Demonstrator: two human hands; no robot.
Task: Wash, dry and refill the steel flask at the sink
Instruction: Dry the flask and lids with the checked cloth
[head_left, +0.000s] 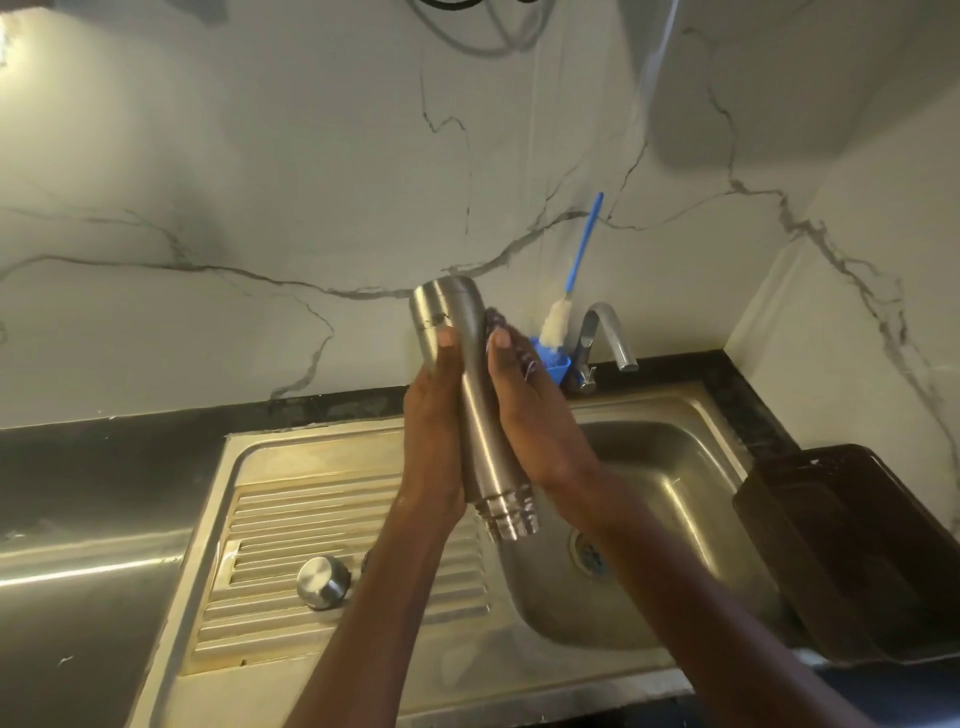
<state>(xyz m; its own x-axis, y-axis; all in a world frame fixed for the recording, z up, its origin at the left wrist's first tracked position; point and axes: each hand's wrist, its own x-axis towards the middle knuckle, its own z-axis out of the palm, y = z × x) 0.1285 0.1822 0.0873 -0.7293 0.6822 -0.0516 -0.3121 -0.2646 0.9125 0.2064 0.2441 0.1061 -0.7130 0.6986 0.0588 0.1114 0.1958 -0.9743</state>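
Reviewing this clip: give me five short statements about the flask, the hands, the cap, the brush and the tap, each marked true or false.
1. Both hands, left hand and right hand, hold the steel flask above the sink. True.
2. The flask's threaded mouth points up. False: it points down, toward the person.
3. The steel cap is screwed on the flask. False: it lies on the ribbed drainboard.
4. The blue-handled bottle brush stands in a blue holder beside the tap. True.
5. Water streams from the tap. False: no stream shows.
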